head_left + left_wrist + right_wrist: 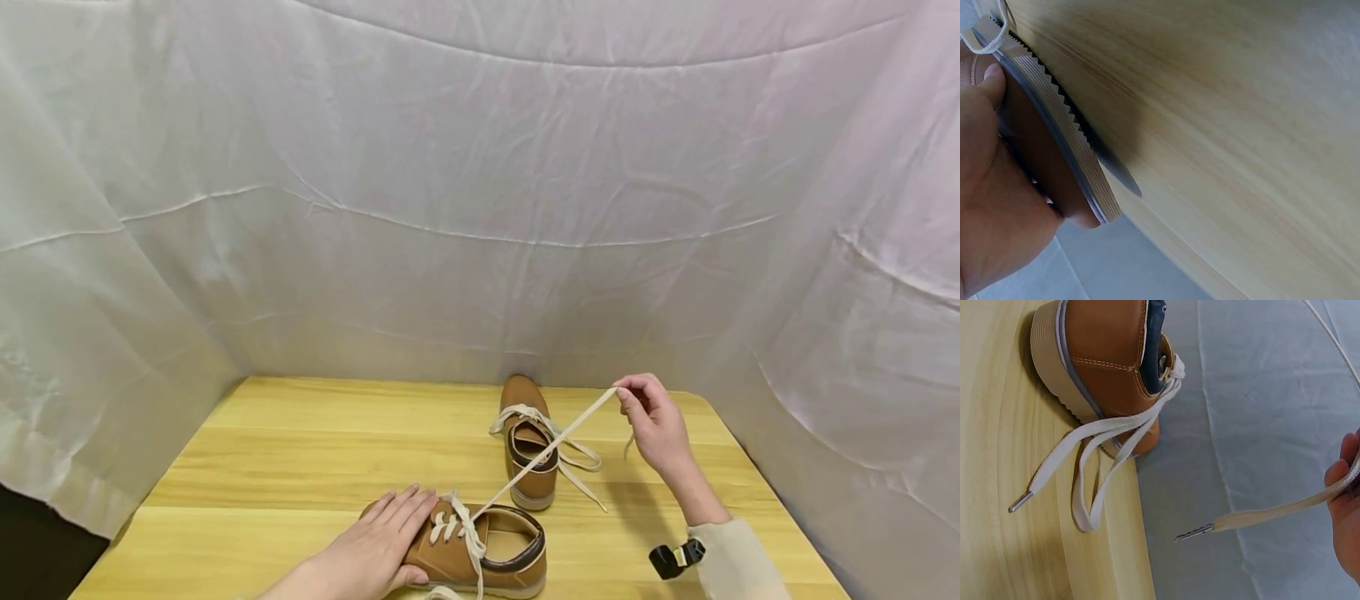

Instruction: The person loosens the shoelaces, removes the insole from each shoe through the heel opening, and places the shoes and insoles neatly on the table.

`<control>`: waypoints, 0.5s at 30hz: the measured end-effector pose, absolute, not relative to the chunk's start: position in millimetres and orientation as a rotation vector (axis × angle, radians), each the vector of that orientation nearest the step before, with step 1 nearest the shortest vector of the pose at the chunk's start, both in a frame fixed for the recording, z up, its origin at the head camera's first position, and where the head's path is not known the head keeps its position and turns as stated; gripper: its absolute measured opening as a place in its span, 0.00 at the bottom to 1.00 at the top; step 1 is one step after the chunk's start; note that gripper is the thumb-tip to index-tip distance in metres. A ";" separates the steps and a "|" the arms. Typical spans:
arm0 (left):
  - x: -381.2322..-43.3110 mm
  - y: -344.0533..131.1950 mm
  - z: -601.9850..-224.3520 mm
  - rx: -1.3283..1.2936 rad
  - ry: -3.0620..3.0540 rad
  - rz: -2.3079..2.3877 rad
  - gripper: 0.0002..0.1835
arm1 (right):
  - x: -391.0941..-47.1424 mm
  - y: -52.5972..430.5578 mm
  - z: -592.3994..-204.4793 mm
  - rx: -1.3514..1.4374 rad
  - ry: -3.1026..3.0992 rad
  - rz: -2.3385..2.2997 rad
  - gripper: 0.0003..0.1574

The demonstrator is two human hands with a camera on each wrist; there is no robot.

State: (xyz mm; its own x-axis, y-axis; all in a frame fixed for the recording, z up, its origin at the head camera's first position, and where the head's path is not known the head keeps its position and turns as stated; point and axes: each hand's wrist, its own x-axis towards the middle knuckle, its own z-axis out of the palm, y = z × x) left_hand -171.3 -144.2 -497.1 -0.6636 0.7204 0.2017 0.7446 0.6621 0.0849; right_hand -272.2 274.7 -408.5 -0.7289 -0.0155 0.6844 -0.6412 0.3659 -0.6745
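Note:
A brown shoe (517,575) with white laces lies nearest me, its toe to the left and its opening to the right. My left hand (375,542) rests across its toe with the fingers straight, and the thumb (994,84) touches the side above the ribbed sole (1063,112). My right hand (656,425) pinches one shoelace (585,417), raised and drawn taut from that shoe up to the right. The lace's metal-tipped end (1272,514) hangs loose past the fingers. Another part of the lacing drapes over the near side of the shoe.
Behind stands the other brown shoe (519,390), toe toward the back, its loose white laces (1107,428) trailing on the wooden table (262,450). Pale cloth (450,275) hangs behind and at both sides. A black strap device (675,557) is at my right wrist.

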 end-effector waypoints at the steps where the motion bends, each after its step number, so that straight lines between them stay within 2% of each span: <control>1: -171.2 -144.4 -496.7 -1.208 -2.727 -0.239 0.49 | -271.8 275.3 -408.1 0.561 -2.047 1.383 0.07; 15: -170.8 -145.6 -494.8 -1.207 -2.710 -0.196 0.49 | -272.7 285.3 -408.0 0.530 -2.033 1.337 0.07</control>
State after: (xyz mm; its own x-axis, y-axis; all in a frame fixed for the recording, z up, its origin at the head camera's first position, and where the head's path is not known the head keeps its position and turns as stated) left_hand -170.8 -145.6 -494.8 -0.6587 0.7236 0.2061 0.7458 0.6643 0.0512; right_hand -272.7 285.3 -408.0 -0.7140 0.0140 0.7000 -0.6373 0.4009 -0.6581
